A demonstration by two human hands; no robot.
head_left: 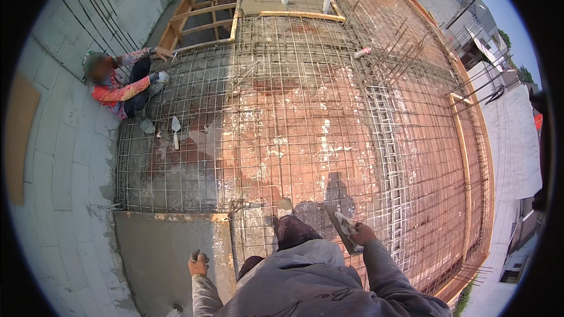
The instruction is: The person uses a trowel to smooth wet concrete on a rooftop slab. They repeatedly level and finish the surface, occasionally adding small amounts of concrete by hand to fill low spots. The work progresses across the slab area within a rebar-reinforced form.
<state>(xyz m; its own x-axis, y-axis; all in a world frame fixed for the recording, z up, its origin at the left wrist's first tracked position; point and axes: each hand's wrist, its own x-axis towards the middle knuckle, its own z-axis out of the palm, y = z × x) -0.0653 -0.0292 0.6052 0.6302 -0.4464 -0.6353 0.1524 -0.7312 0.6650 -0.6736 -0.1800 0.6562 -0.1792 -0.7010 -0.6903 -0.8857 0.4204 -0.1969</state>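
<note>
In my right hand point(363, 233) is a rectangular finishing trowel point(351, 244) with a pale, mortar-smeared handle. Its long flat blade hangs just above the steel mesh, to the right of my knee. My left hand point(198, 264) is raised over a smooth grey patch of wet concrete point(158, 252). Its fingers are curled and dark at the tips; whatever they may hold does not show. A board edge point(170, 217) borders the far side of that patch. Farther off at the left, a pointing trowel point(175, 131) lies on the mesh, out of reach of both hands.
Rebar mesh point(294, 111) covers the reddish deck, with a raised steel beam cage point(388, 158) on the right. A co-worker point(126, 85) sits by the block wall point(59, 135). A timber-framed opening point(202, 14), white pipes point(328, 0) and upright rebars stand farther away.
</note>
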